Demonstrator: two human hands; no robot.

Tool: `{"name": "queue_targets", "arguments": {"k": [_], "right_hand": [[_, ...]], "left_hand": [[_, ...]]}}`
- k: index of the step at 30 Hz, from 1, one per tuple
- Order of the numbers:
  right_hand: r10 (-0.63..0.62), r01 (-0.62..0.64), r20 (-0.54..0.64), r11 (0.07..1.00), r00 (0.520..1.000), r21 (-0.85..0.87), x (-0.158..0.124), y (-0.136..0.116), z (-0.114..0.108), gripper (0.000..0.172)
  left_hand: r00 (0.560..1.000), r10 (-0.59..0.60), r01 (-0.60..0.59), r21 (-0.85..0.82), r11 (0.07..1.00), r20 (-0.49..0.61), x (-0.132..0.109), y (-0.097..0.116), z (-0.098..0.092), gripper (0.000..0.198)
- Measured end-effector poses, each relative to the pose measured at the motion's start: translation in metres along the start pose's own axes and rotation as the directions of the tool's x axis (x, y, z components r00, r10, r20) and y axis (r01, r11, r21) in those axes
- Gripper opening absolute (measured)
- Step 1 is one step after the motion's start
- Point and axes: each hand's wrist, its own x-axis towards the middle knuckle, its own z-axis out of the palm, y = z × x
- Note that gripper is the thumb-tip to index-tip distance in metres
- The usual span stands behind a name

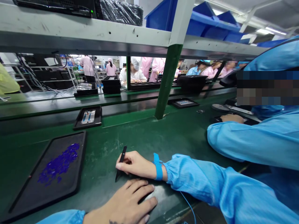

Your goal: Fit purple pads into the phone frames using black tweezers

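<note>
Pinched in the fingers of my right hand (137, 163) is a pair of black tweezers (123, 155), its tip pointing down near the green tabletop (100, 168). A blue wrist strap (158, 167) circles that wrist. My left hand (126, 200) lies palm down on the table just in front of the right one, fingers stretched out and slightly spread. Nothing shows in it. To the left sits a black tray (67, 186) with a loose heap of small purple-blue pieces (62, 163).
Behind the heap, a smaller black tray (99, 116) holds a metal phone-like frame (88, 117). A similar tray (195, 104) lies beyond the green post (167, 82). Overhead runs a white shelf (81, 29). A co-worker's blue sleeve (252, 133) reaches in from the right.
</note>
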Motion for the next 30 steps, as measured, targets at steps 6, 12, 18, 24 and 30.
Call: {"name": "queue_targets", "arguments": {"k": [6, 12, 18, 24, 30], "right_hand": [[0.005, -0.005, 0.017, 1.0, 1.0, 0.0, -0.001, 0.0, 0.0, 0.031], [0.018, -0.019, 0.015, 1.0, 1.0, 0.013, -0.002, -0.001, 0.0, 0.031], [0.022, -0.023, 0.029, 0.999, 0.999, 0.043, -0.003, -0.005, 0.0, 0.036], [0.044, -0.045, 0.007, 0.995, 0.999, 0.09, -0.002, -0.009, 0.001, 0.035], [0.072, -0.071, -0.017, 0.997, 0.997, 0.042, -0.002, -0.013, 0.001, 0.032]], "left_hand": [[1.0, 0.008, -0.008, 0.012, 1.0, -0.011, -0.001, 0.0, 0.004, 0.041], [1.0, 0.004, -0.004, 0.016, 1.0, -0.017, -0.002, 0.0, 0.006, 0.041], [1.0, -0.017, 0.017, -0.025, 1.0, 0.022, -0.003, 0.001, 0.006, 0.044], [0.997, -0.047, 0.055, -0.114, 0.992, 0.065, -0.001, 0.003, -0.005, 0.042], [0.999, -0.032, 0.038, -0.156, 0.987, 0.037, 0.002, 0.0, -0.025, 0.039]]}}
